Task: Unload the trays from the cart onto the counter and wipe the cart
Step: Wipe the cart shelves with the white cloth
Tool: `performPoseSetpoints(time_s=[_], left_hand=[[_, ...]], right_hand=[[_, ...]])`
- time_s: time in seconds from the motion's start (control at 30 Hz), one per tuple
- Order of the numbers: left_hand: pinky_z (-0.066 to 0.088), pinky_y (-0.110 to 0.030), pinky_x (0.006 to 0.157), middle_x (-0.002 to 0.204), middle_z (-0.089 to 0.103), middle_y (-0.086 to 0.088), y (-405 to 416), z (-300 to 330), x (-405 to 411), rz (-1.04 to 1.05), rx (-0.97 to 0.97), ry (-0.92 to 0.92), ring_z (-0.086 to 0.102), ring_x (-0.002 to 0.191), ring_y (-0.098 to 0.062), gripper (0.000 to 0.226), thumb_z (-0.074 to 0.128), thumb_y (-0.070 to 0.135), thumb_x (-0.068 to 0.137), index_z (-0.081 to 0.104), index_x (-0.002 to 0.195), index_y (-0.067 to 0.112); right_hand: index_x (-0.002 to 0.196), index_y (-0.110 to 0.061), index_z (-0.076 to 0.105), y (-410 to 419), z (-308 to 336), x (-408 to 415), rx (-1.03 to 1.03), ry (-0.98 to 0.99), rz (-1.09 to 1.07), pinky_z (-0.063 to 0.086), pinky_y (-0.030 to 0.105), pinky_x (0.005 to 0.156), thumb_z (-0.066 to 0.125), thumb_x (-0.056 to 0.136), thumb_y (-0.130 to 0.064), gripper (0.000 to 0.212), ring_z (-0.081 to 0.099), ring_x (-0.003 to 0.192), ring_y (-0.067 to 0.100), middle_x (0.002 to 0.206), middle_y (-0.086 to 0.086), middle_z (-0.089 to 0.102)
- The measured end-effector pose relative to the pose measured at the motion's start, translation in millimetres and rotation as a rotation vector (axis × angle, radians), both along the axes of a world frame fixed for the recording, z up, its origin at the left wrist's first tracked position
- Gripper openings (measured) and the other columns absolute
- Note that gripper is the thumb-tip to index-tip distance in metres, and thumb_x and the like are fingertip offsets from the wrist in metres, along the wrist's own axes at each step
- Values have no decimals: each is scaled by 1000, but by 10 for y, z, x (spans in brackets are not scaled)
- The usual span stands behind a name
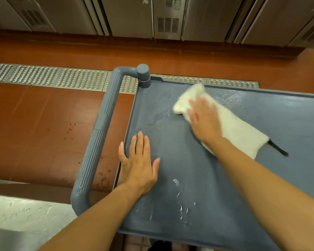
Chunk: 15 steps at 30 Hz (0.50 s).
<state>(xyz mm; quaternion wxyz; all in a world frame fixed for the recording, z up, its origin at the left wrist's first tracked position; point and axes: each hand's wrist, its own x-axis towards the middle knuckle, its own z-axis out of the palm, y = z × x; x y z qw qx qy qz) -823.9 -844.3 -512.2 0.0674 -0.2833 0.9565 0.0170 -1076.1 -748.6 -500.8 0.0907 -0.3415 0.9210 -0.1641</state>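
Nearest the camera, at the lower left, a steel counter [25, 212] corner shows, with no trays in view on it or on the cart [216, 205] — so unloading looks done and wiping is the step in hand. White streaks and wet smears [180, 205] lie on the near part of the cart top. Just beyond, the left hand [139, 165] rests flat on the deck by its left rim, fingers straight and spread, holding nothing; it seems to steady the cart. Beside it runs the ribbed handle [100, 134]. Farther on, the right hand [204, 120] presses flat on a white cloth [230, 124] near the far rim — fingers blurred, apparently straight. Next, the cloth needs drawing toward the near streaks under steady pressure.
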Motion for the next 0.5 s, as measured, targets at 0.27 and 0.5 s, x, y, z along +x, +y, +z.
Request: performPoseSetpoints(time_s=[0.27, 0.5], left_hand=[[15, -63, 121, 167, 28, -18, -33, 44, 72, 6, 27, 31, 34, 152, -33, 84, 35, 54, 92, 36, 156, 0], [20, -66, 119, 166, 30, -19, 28, 40, 32, -23, 8, 10, 37, 150, -37, 84, 32, 57, 95, 39, 155, -2]], right_hand=[[147, -21, 51, 608, -102, 1103, -91, 8, 496, 24, 45, 117, 41, 107, -26, 42, 35, 145, 20, 156, 0, 49], [138, -11, 51, 464, 82, -702, -29, 49, -340, 34, 54, 110, 24, 107, -38, 49, 46, 129, 40, 140, 18, 51]])
